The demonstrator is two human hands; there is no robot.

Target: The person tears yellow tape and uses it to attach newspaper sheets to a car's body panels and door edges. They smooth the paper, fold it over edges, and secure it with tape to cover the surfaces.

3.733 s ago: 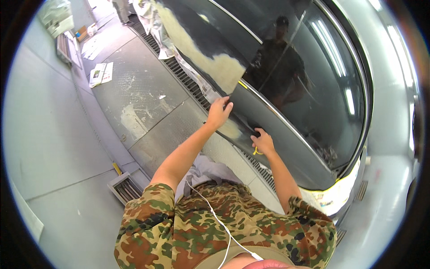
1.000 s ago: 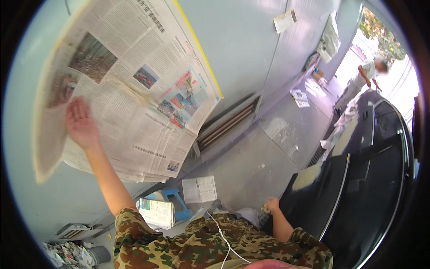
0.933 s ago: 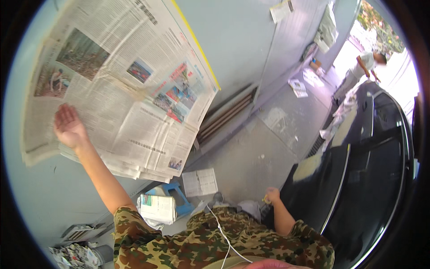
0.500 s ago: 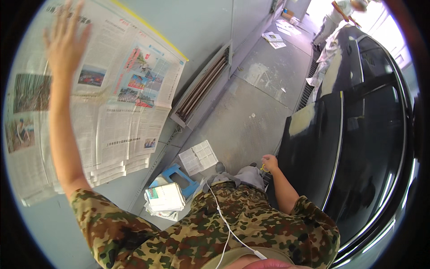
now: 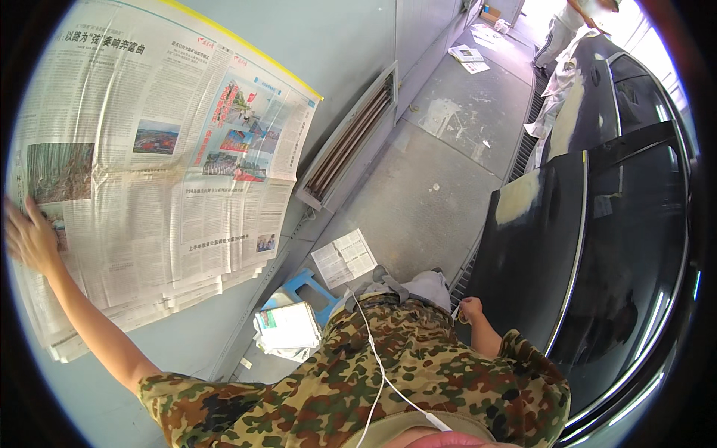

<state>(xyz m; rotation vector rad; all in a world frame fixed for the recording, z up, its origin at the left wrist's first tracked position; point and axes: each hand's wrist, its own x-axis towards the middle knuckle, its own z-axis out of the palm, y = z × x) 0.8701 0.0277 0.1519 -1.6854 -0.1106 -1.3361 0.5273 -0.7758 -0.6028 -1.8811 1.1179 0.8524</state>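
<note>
Sheets of newspaper (image 5: 149, 201) hang on the pale grey wall at my left, with a strip of yellow tape (image 5: 246, 52) along the upper edge. My left hand (image 5: 31, 237) lies flat against the newspaper near its left side, fingers spread, beside a printed photo. Low by my right hip, my right hand (image 5: 470, 308) is closed around a thin yellow ring (image 5: 461, 318) that looks like a roll of tape. The fingers partly hide the ring. Close to that hand stands a black car panel (image 5: 534, 246) with a pale filler patch.
A blue plastic stool (image 5: 305, 284) and a stack of newspapers (image 5: 287, 328) stand by the wall. One loose newspaper sheet (image 5: 343, 257) lies on the floor. A slatted wall vent (image 5: 351, 138) juts out ahead. Another person (image 5: 560, 33) stands beyond the car at the far right.
My left hand has slid from the newspaper's upper part down and left along it. My right hand has moved slightly down and right in view, still holding the yellow ring.
</note>
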